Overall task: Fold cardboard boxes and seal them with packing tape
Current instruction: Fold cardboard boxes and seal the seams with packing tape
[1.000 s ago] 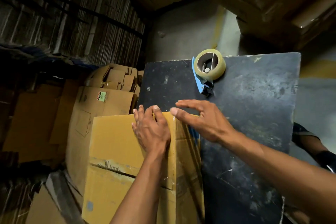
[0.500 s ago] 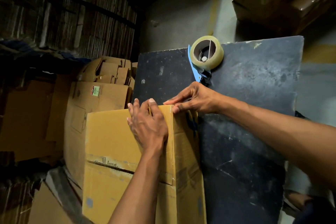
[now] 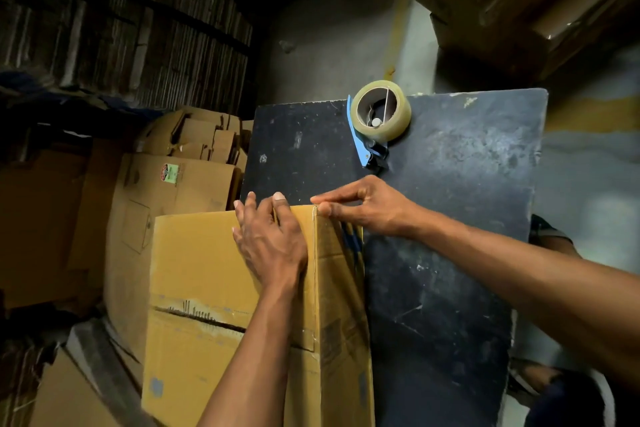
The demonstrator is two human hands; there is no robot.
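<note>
Pinching right hand (image 3: 367,208), flattened left hand (image 3: 268,239)

No legible text anywhere. Flattened carton (image 3: 180,184) leaning at back left carries a small sticker (image 3: 169,173), red oval beside a green patch; print too small to read. Cardboard box (image 3: 207,270) in front: row of dark printed marks (image 3: 194,312) along the torn seam on its top face, unreadable; blue printing (image 3: 349,236) on its right side, partly shadowed, no letters made out; faint grey print block (image 3: 334,333) lower on that side, blurred. No numbers or brand names can be read.
</note>
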